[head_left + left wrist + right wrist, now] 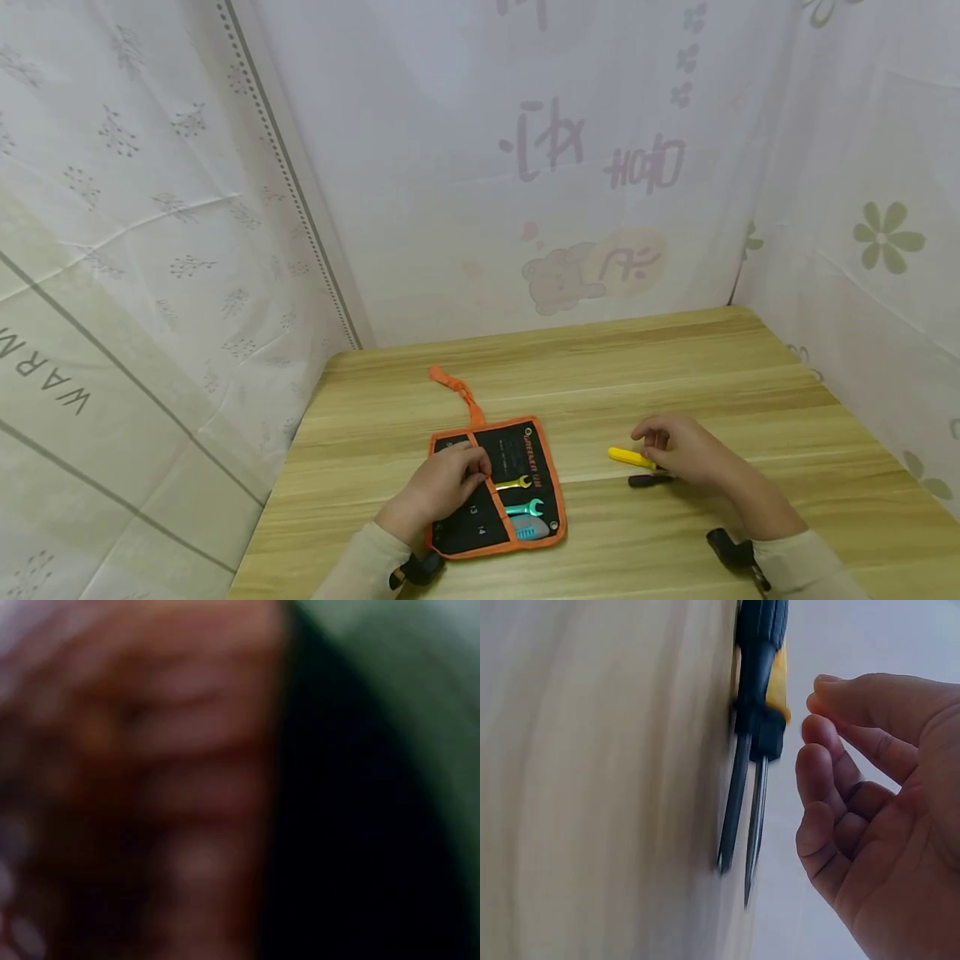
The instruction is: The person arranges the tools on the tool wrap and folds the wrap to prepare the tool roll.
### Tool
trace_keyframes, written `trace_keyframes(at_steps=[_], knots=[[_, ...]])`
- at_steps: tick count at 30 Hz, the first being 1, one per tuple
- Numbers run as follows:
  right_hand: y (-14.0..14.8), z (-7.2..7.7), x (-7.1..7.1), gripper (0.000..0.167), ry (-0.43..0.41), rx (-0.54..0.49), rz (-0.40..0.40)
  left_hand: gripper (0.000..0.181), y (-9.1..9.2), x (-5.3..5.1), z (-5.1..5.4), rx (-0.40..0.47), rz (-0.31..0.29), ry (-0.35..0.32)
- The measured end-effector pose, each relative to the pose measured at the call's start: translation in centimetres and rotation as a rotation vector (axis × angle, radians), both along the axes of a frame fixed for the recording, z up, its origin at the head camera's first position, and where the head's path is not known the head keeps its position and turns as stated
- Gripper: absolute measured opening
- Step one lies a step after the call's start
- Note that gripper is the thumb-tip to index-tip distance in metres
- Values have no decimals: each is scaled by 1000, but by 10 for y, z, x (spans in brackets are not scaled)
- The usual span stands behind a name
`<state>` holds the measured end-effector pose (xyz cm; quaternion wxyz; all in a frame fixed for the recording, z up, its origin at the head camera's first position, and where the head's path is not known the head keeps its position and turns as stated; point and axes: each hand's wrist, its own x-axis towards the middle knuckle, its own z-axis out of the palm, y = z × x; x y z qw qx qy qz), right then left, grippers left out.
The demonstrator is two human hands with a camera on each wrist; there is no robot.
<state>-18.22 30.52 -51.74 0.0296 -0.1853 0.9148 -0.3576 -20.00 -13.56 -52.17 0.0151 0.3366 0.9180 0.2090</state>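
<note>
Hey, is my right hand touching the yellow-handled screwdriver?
Apart. The right wrist view shows a strip of pale background between the fingertips of the right hand and the yellow-handled screwdriver.

Pouch left, screwdrivers right, on table.
Wrenches sit in the pouch; strap extends behind it; screwdrivers lie side by side; curtain hangs behind the table.

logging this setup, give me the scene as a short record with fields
tool pouch: black, orange trim
in pouch: yellow open-end wrench, teal open-end wrench, pale blue item partly hidden
on table: yellow-handled screwdriver, black-handled screwdriver
left hand: at the pouch's pocket edge, grip unclear
right hand: near both screwdrivers, fingers loosely curled, holding nothing
left wrist view: too blurred for detail
</note>
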Motion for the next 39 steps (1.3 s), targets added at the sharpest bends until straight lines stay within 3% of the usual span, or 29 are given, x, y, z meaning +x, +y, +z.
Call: trace_keyframes(at_steps=[14, 25, 39], knots=[[28, -2, 4, 21, -6, 40, -79, 9, -1, -2, -6, 27, 6, 3], [29, -3, 9, 32, -84, 16, -47, 13, -1, -1, -8, 36, 24, 0], [27, -6, 8, 12, -74, 25, -15, 10, 0, -1, -7, 62, 37, -13]])
